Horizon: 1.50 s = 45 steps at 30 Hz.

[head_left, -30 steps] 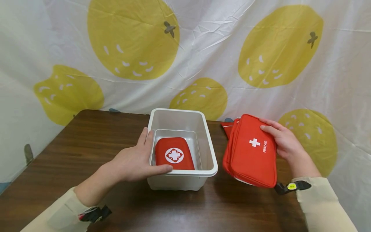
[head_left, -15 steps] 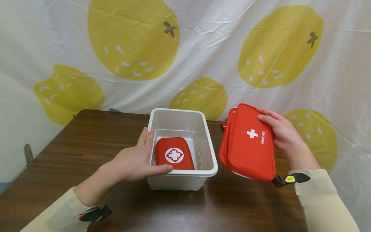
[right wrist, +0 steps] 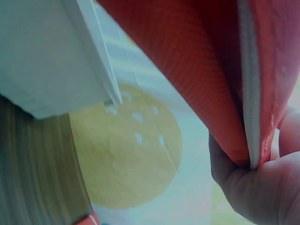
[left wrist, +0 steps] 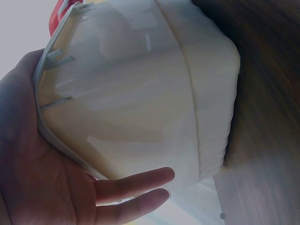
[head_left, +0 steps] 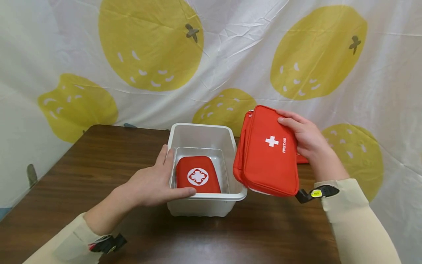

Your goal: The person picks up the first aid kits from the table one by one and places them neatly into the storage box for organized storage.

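Note:
A white plastic bin (head_left: 211,207) stands on the table with a red zippered case (head_left: 182,170) inside it, marked with a white cross in a circle. My left hand (head_left: 153,181) rests on the bin's near left corner, its thumb along the near rim and its fingers extended at the left side. My right hand (head_left: 308,137) grips the upper right edge of a red first aid bag (head_left: 280,167), thumb on its front. The bag is held tilted in the air, overlapping the bin's right rim in the head view. Its zipper edge shows in the right wrist view.
Part of another red item (head_left: 301,159) shows behind the right hand, mostly hidden. Brown wooden table (head_left: 108,161) surface lies around the bin. A white curtain (head_left: 230,58) with yellow fruit prints hangs behind the table's far edge.
My right hand has raised the first aid bag and carried it left towards the bin, revealing some of the red item behind at the right. The left hand and bin have stayed put.

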Each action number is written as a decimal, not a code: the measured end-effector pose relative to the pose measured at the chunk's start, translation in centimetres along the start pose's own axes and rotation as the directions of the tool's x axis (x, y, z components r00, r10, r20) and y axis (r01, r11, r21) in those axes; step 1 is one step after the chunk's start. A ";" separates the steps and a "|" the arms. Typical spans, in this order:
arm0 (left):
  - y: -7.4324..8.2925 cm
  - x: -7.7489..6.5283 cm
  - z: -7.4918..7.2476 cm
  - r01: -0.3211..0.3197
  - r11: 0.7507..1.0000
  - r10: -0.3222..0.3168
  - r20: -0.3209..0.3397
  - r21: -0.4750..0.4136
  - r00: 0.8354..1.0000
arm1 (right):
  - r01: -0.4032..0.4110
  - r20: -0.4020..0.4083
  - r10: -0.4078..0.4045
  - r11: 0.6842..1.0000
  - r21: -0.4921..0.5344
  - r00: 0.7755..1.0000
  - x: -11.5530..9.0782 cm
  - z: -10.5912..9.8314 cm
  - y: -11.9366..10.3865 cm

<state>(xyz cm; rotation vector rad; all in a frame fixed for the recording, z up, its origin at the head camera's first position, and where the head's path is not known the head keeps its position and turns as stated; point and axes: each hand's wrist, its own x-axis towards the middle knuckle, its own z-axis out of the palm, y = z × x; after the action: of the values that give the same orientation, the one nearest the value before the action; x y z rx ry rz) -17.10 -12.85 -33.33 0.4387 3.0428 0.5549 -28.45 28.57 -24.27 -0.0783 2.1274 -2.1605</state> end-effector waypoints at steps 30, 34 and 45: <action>0.0 0.0 -0.1 0.002 1.000 -0.002 0.028 -0.006 1.000 | 0.019 0.097 -0.019 1.000 0.006 0.995 4.0 12.2 -1.4; 0.0 0.0 -0.2 0.000 1.000 0.000 0.041 -0.011 0.999 | 0.044 0.087 -0.046 0.999 0.018 0.995 4.7 13.6 -1.2; -0.1 0.1 -0.2 0.001 1.000 0.000 0.062 -0.012 0.998 | 0.056 0.069 -0.056 0.998 0.004 0.996 6.1 16.3 -0.5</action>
<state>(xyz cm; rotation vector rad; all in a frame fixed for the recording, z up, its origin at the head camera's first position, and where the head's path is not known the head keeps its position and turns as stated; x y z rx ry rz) -17.26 -12.94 -33.18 0.4466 2.9785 0.5482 -32.69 11.73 -23.75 -0.2121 2.1103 -2.1565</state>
